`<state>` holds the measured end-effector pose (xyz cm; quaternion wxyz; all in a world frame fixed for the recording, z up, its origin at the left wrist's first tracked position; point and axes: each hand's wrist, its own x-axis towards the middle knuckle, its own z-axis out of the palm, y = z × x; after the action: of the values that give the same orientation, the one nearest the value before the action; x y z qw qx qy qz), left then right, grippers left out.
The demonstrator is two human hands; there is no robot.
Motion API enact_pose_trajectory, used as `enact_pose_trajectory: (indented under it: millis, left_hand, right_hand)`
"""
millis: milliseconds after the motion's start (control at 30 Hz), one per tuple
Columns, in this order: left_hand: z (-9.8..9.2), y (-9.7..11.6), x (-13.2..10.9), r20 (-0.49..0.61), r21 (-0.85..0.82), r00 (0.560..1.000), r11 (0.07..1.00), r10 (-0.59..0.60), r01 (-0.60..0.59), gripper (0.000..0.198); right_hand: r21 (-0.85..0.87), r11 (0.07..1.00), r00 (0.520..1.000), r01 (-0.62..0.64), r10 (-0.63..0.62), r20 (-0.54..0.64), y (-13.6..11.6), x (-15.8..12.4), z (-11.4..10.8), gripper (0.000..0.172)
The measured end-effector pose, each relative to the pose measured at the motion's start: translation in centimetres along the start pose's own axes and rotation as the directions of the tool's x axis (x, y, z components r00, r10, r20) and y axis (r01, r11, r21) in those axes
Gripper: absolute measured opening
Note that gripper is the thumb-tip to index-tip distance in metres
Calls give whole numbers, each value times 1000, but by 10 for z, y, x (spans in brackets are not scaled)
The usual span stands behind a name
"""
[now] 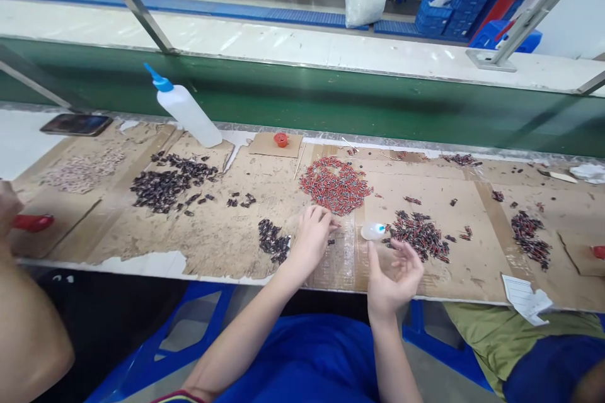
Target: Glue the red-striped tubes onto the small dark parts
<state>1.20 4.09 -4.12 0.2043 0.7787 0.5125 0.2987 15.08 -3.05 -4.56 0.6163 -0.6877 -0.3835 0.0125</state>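
My left hand (312, 239) is closed, its fingertips drawn together at the near edge of a pile of small red-and-black parts (336, 184). Whatever is between those fingertips is too small to make out. My right hand (393, 277) has its thumb and fingers apart, palm turned partly upward. Just beyond the thumb tip is a small white bottle with a blue tip (372, 231); whether the thumb touches it is unclear. Beside the right fingers lies a heap of joined red-and-black pieces (420, 234). Left of my left wrist is a cluster of small black parts (273, 240).
Cardboard (227, 236) covers the bench. Farther off are a large squeeze bottle (191, 114), a red cap (280, 140), a black pile (165, 186), pale parts (82, 171) and a phone (76, 124). A neighbour's arm (28, 321) is at left; another person's legs (524, 340) are at right.
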Motion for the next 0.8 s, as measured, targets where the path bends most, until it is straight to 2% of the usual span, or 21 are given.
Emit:
enact_pose_trajectory:
  millis: [33, 100, 167, 233, 300, 367, 567, 667, 800]
  left_hand:
    - [-3, 2, -2, -25, -41, 1000, 999, -14, 13, 12]
    - [-9, 7, -6, -78, -118, 996, 992, -53, 43, 11]
    - [-12, 13, -10, -107, -191, 990, 979, -91, 69, 11]
    - [-14, 20, -16, -104, -284, 989, 956, -105, 72, 11]
    - [-15, 25, -21, -93, -389, 990, 919, -102, 58, 12]
    - [-16, 27, -25, -72, -481, 993, 875, -98, 51, 13]
    - [-13, 19, -27, 8, -630, 993, 770, -118, 97, 13]
    - [-8, 11, -24, 29, -679, 986, 720, -165, 141, 16]
    - [-3, 6, -18, 39, -721, 981, 674, -193, 161, 22]
  right_hand:
    - [6, 1000, 1000, 7, -8, 22, -3, -6, -3, 42]
    - [57, 996, 981, -63, 51, 187, -10, -16, -4, 30]
    - [112, 970, 920, -216, 164, 355, -20, -22, -1, 31]
    - [158, 911, 851, -380, 277, 446, -30, -24, 6, 36]
    - [212, 843, 808, -494, 355, 470, -38, -23, 14, 35]
    - [256, 794, 789, -551, 395, 470, -42, -20, 21, 30]
    - [261, 752, 753, -605, 433, 496, -36, -17, 26, 27]
    - [244, 773, 763, -586, 424, 489, -31, -18, 25, 30]
    - [193, 843, 810, -503, 381, 445, -27, -19, 25, 37]
